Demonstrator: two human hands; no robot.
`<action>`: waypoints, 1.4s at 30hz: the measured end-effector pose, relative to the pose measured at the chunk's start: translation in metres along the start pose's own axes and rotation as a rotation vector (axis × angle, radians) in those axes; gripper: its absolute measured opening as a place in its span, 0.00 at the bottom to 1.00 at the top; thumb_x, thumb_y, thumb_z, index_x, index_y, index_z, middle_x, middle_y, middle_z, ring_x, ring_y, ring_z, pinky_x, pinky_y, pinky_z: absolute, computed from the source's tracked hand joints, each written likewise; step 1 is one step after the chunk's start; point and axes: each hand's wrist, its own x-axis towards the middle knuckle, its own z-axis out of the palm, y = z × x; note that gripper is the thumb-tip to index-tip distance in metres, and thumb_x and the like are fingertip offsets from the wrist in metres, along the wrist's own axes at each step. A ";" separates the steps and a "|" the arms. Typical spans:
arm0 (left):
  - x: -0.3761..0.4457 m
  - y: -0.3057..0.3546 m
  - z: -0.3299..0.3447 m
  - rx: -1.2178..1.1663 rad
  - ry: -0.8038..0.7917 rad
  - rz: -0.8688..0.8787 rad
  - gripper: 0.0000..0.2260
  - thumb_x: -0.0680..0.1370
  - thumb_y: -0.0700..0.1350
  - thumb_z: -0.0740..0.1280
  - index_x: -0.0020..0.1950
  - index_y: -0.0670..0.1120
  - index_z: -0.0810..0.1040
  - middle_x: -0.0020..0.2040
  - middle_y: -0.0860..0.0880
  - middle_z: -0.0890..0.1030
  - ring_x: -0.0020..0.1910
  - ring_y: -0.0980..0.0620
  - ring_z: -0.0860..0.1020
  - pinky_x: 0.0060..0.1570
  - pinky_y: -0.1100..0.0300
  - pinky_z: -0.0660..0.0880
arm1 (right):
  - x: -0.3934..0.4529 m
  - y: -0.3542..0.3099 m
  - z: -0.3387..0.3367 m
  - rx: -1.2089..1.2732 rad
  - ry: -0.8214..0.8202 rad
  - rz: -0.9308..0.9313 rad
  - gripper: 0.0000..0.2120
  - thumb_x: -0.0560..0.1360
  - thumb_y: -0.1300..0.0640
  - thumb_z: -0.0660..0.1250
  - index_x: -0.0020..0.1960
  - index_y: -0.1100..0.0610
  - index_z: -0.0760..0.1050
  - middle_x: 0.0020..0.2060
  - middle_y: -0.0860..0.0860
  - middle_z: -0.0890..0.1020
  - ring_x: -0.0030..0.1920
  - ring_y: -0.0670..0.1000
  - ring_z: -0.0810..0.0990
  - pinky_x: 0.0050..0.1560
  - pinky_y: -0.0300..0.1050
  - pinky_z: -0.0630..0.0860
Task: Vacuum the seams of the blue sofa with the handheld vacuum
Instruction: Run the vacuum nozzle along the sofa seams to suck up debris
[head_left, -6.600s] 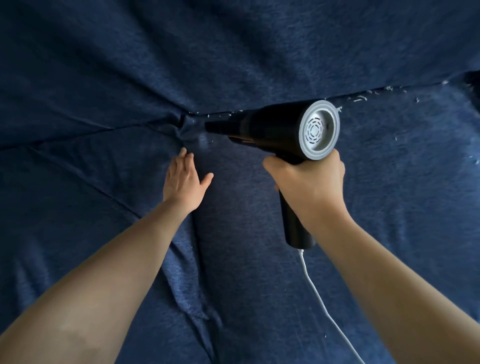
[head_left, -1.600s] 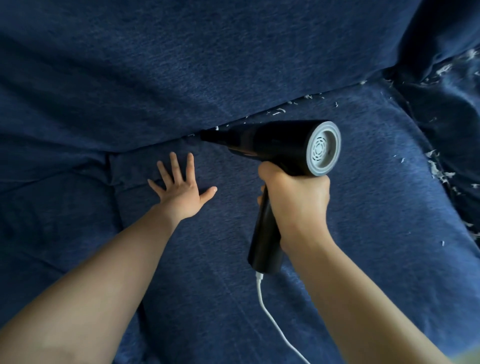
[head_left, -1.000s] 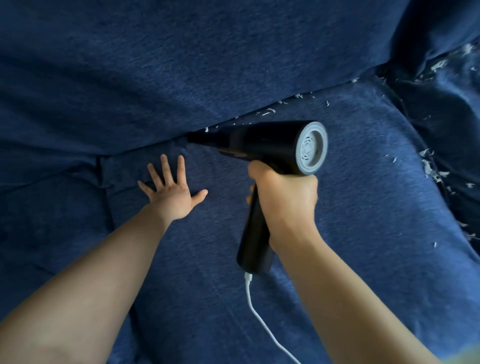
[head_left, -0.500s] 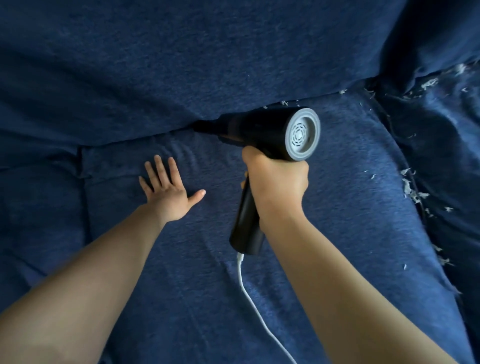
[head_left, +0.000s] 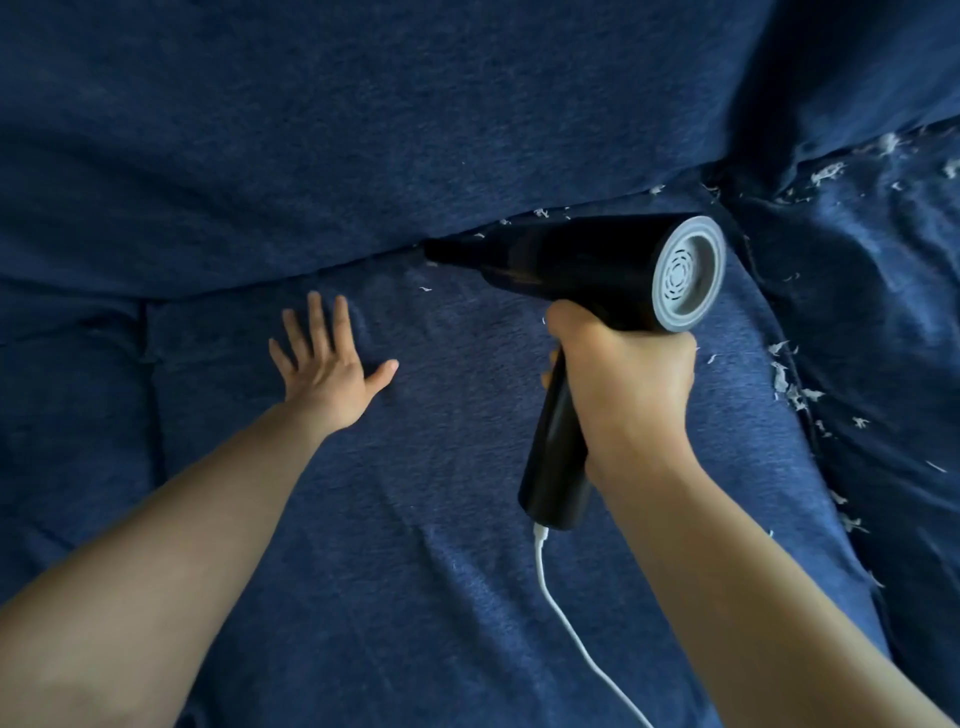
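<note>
1. A black handheld vacuum (head_left: 582, 265) is held over a blue sofa (head_left: 363, 130). Its barrel runs roughly side to side across the view, with the narrow nozzle (head_left: 447, 253) pointing left and slightly away, and the grey vented rear cap (head_left: 685, 274) facing right and toward the camera.
2. The nozzle tip sits at the seam (head_left: 311, 273) where the seat cushion meets the back cushion.
3. The right hand (head_left: 623, 384) is clenched around the vacuum's handle (head_left: 556, 457), which hangs down from the barrel toward the camera. The barrel lies just above the knuckles, and the handle's lower end sticks out below the hand.
4. The left hand (head_left: 327, 374) lies flat on the seat cushion with fingers spread, gripping nothing, left of the nozzle and apart from it.
5. A white cord (head_left: 566, 623) leaves the handle's base and runs off the bottom edge.
6. White scraps of debris (head_left: 784, 374) dot the seams on the right; what they are is hard to make out.
7. The right hand's fingertips are hidden behind the handle.
</note>
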 end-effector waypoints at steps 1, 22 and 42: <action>0.004 0.008 -0.003 -0.006 0.010 0.029 0.44 0.76 0.69 0.53 0.77 0.47 0.32 0.77 0.44 0.31 0.76 0.38 0.34 0.72 0.36 0.38 | 0.001 0.000 -0.002 -0.005 0.002 -0.007 0.10 0.62 0.51 0.73 0.35 0.58 0.79 0.29 0.53 0.83 0.38 0.61 0.86 0.43 0.59 0.85; 0.021 0.046 -0.012 0.057 -0.098 0.011 0.45 0.75 0.71 0.50 0.76 0.47 0.29 0.76 0.44 0.29 0.76 0.39 0.34 0.74 0.39 0.41 | -0.006 -0.002 -0.014 -0.001 -0.075 0.038 0.09 0.58 0.52 0.71 0.31 0.58 0.79 0.23 0.51 0.80 0.31 0.56 0.82 0.44 0.62 0.85; 0.018 0.077 -0.018 -0.031 -0.174 0.070 0.42 0.75 0.71 0.50 0.73 0.56 0.25 0.73 0.52 0.22 0.73 0.35 0.28 0.64 0.22 0.43 | 0.027 -0.019 -0.009 -0.025 0.058 0.019 0.18 0.58 0.47 0.71 0.43 0.57 0.82 0.37 0.54 0.86 0.41 0.58 0.86 0.49 0.54 0.85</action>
